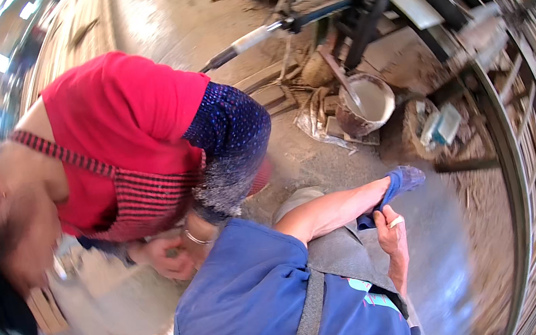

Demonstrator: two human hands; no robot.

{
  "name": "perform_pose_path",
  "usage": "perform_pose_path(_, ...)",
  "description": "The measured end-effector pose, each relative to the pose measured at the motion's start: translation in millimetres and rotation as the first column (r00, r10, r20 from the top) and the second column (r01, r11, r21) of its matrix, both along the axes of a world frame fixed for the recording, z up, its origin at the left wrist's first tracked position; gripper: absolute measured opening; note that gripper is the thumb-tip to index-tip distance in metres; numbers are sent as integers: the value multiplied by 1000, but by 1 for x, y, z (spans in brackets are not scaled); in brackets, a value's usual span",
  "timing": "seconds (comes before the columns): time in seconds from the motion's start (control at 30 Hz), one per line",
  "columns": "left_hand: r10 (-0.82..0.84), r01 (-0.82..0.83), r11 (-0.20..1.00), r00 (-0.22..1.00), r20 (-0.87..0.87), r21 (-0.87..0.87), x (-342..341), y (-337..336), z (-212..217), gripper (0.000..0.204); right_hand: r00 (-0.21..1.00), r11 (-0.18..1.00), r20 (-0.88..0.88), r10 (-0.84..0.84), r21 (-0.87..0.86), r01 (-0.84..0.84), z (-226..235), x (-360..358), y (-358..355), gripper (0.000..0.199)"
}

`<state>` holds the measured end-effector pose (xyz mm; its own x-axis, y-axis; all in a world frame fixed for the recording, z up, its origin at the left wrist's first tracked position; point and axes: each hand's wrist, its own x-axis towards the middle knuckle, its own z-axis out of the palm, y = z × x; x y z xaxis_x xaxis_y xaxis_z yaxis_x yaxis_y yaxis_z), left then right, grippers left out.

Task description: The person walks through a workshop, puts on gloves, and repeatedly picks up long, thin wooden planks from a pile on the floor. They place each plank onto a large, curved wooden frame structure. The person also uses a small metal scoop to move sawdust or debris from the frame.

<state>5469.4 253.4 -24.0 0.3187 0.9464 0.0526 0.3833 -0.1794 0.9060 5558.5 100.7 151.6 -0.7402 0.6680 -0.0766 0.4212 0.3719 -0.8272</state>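
My left forearm reaches out to the right, and a bunched dark blue cloth, a glove or sleeve cover (395, 184), wraps the end of it. My left hand (411, 177) is inside that cloth, its fingers hidden. From below, my bare right hand (391, 231) pinches the cloth's loose edge near my left wrist. A pale band circles one of its fingers. I wear a blue shirt (246, 301) and a grey apron (339, 257).
Close on my left, a co-worker (133, 131) in red with dark speckled sleeve covers bends forward, hands together. A bucket (365, 104) of pale liquid with a stick stands ahead right. Beyond are a metal machine frame (388, 0) and a rack (516, 132) along the right.
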Motion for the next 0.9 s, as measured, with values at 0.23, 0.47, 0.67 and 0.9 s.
perform_pose_path(0.23, 404, -590, 776, 737, 541, 224, -31, -20, 33, 48, 974, 907, -103, 200, -358, -224, 32, -8, 43, 28)
perform_pose_path(0.47, 701, -609, 673, 345, 624, -420, -73, -128, 145, 29, 966, 815, -216, -141, -579, -10, 20, 29, 79, 15)
perform_pose_path(0.67, 648, -504, 744, 705, 288, -439, -48, -143, 211, 37, 951, 933, -310, 14, -338, -124, 19, 13, 142, 17)
perform_pose_path(0.9, 545, -326, 838, 536, 645, -438, -86, -92, 159, 28, 979, 985, 117, 169, -54, -163, 70, -51, 159, 59)
